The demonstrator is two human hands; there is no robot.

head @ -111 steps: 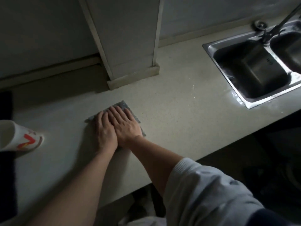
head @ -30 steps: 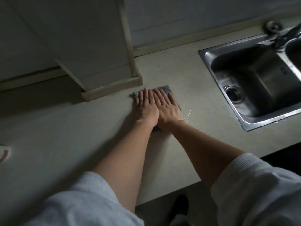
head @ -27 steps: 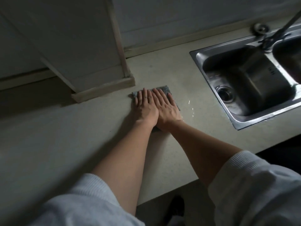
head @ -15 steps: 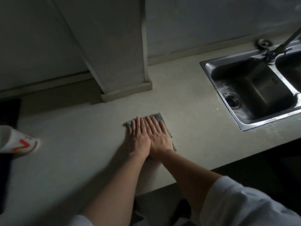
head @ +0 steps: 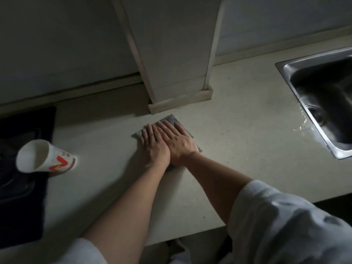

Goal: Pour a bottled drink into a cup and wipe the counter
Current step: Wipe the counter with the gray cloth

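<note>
Head view: wiping step; left hand (head: 155, 147) and right hand (head: 178, 142) press flat, fingers spread, on the cloth (head: 172, 119) on the counter (head: 238, 149). Cup (head: 41, 156) sits far left. Next, likely sweep toward the wet patch right.

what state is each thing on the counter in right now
cloth: flat on the counter, pinned under both hands
left hand: open, palm down on the cloth
right hand: open, palm down on the cloth, touching the left hand
cup: upright, beside the dark hob; contents not visible
counter: wet next to the sink
sink: no running water visible
</note>
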